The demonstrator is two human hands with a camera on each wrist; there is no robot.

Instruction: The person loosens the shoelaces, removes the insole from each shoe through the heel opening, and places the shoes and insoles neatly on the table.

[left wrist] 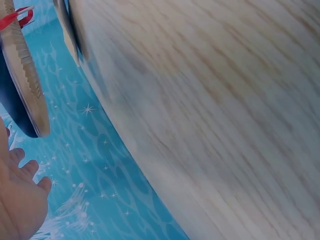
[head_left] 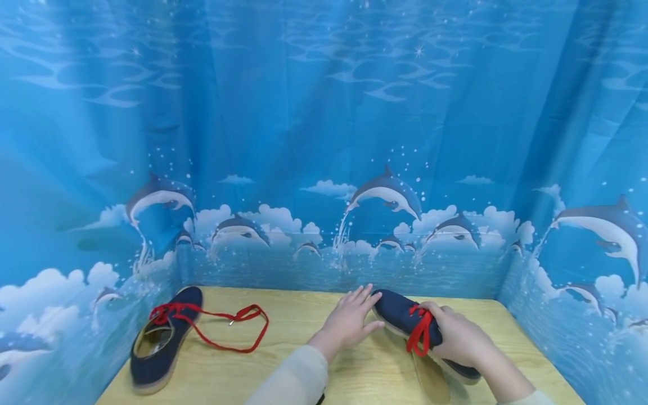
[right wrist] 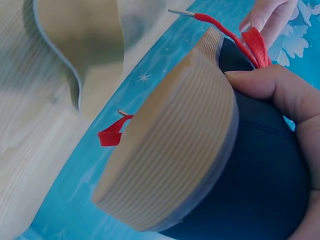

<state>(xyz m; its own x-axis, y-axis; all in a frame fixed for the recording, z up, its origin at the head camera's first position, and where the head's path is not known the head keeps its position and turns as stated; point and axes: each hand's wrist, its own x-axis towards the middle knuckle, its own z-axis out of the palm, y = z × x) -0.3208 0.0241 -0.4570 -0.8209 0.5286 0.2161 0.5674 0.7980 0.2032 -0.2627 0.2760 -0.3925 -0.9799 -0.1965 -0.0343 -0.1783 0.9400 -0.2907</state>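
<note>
My right hand [head_left: 458,334] grips a navy canvas shoe [head_left: 397,312] with a red bow-tied lace [head_left: 421,332], holding it raised off the table with its toe pointing away to the left. The ribbed tan sole [right wrist: 170,145] faces the right wrist camera, and the thumb lies on the shoe's side. My left hand [head_left: 351,318] is beside the toe, fingers extended; the left wrist view shows a gap between them. Beneath the held shoe lies a tan insole [head_left: 432,382]. A matching navy shoe [head_left: 164,351] sits at the table's left.
The left shoe's red lace [head_left: 255,332] trails in a loose loop over the wooden table [head_left: 283,320]. Blue dolphin-print curtains [head_left: 314,140] hang behind the table and along both sides.
</note>
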